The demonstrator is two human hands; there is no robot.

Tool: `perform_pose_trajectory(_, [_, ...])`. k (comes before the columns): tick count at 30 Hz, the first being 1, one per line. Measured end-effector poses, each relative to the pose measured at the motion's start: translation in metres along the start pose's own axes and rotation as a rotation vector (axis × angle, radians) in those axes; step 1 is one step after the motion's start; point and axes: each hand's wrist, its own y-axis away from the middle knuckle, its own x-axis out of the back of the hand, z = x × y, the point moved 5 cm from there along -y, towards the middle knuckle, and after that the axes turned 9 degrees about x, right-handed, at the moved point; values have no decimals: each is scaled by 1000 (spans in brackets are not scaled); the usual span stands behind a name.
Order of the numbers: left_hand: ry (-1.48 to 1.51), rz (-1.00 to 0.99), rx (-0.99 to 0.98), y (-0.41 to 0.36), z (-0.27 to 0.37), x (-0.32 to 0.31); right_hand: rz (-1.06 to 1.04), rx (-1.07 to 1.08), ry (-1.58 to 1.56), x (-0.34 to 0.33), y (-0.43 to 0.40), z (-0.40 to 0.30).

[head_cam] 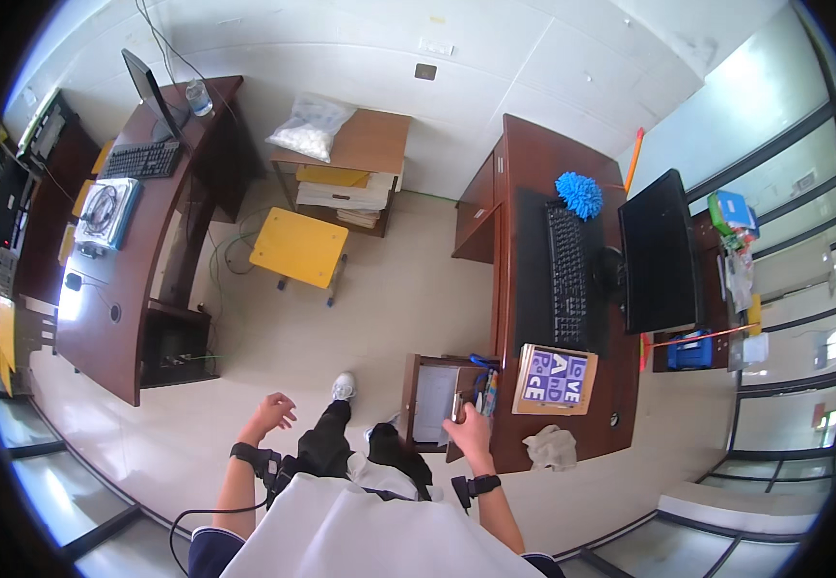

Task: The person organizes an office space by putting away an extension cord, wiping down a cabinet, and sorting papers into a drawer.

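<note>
My right hand (470, 433) is at the right-hand desk, its fingers and thumb around what looks like the metal handle (457, 408) of a partly pulled-out upper drawer (470, 383). Pens and other small items (491, 394) show inside that drawer. Below it a lower drawer (410, 397) stands further out, with white papers (434, 401) in it. My left hand (273, 415) hangs in the air over the floor, holding nothing, its fingers loosely bent and apart. Both wrists wear black straps with small devices.
On the right desk (577, 441) are a monitor (660, 253), a keyboard (566, 274), a blue fluffy duster (579, 195), stacked books (554, 379) and a cloth (551, 446). A yellow stool (298, 246) stands ahead. Another desk (110, 325) is at left; cables lie near it.
</note>
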Motion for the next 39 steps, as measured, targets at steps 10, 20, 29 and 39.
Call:
perform_pose_trajectory(10, [21,-102,-153,-23,54,-19,178,-188,-26,23,1,-51])
perform_pose_trajectory(20, [-6,-151,-179,-26,83,-17,216,-193,-322,80,36,-95])
perform_pose_trajectory(29, [570,-922,39,79,175,-59,30,570,11,100,67,-264])
perform_pose_trajectory(39, [349,-431,-342,158,176,-33,-115,946,-50,53,97,-222])
